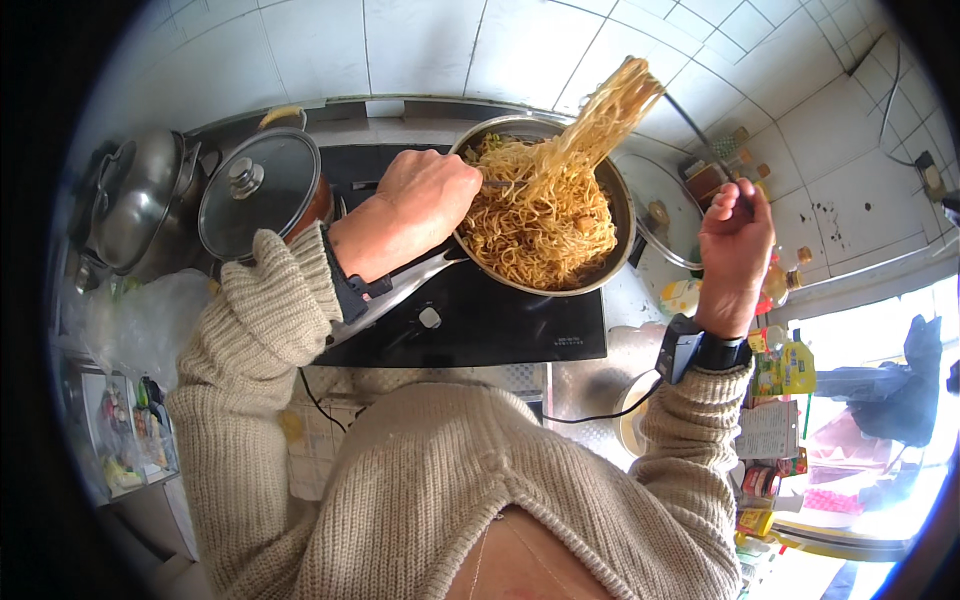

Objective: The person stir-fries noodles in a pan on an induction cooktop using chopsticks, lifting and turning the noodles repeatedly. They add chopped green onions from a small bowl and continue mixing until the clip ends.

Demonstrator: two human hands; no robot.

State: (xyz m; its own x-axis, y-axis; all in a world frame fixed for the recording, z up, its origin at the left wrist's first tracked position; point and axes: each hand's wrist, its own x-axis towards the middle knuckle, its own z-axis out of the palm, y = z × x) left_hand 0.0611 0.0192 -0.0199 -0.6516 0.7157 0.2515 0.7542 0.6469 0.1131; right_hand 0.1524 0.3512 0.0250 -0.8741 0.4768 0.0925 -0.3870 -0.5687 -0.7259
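Note:
A metal frying pan (628, 247) full of browned noodles (544, 247) sits on a black cooktop (517, 330). My left hand (424, 195) is closed around a thin dark utensil, perhaps a chopstick, whose tip reaches into the noodles. Up at the right, my right hand (739, 247) grips the end of another long, dark utensil (694, 127). A thick bundle of noodles (619, 105) hangs from its far end and trails down into the pan. Some greens show at the pan's upper left. The pan's handle passes beneath my left forearm.
A pot with a glass lid (259, 195) stands left of the pan, beside stacked metal pans (142, 202) and a plastic bag (150, 315). Right of the pan lies a clear glass lid (652, 202). Bottles and packets, including a yellow pouch (787, 367), line the right side. A tiled wall rises behind.

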